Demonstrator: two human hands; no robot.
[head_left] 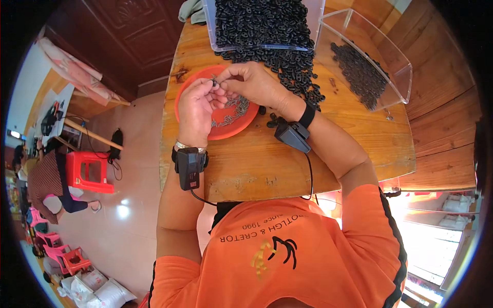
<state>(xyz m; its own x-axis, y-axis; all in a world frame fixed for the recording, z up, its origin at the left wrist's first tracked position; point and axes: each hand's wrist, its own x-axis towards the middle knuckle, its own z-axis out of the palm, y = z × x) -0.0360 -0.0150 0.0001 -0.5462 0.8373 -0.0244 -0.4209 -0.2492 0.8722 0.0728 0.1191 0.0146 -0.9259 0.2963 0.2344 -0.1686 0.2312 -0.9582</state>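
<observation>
1. Head view, seen from where I'm standing: person in an orange shirt at a wooden tabletop, both hands raised over an orange-red plate.
2. Left hand: palm partly up, thumb and fingertips pinching a small black part, above the plate.
3. Right hand: thumb and forefinger drawn in narrow at that same part, fingertips meeting the left's; too small to tell whether it grips anything.
4. Plate holds a scatter of small silvery metal pieces, partly hidden by the hands.
5. Beyond the plate: clear bin heaped with black pieces; a pile lies in front of it, trailing toward the right forearm.
6. Few loose black pieces beside the right wrist.
7. Right side: clear tray, more black pieces inside.
8. Both wrists wear black boxy devices with cables.
9. Off left: red stool, another person near it, bent over.
</observation>
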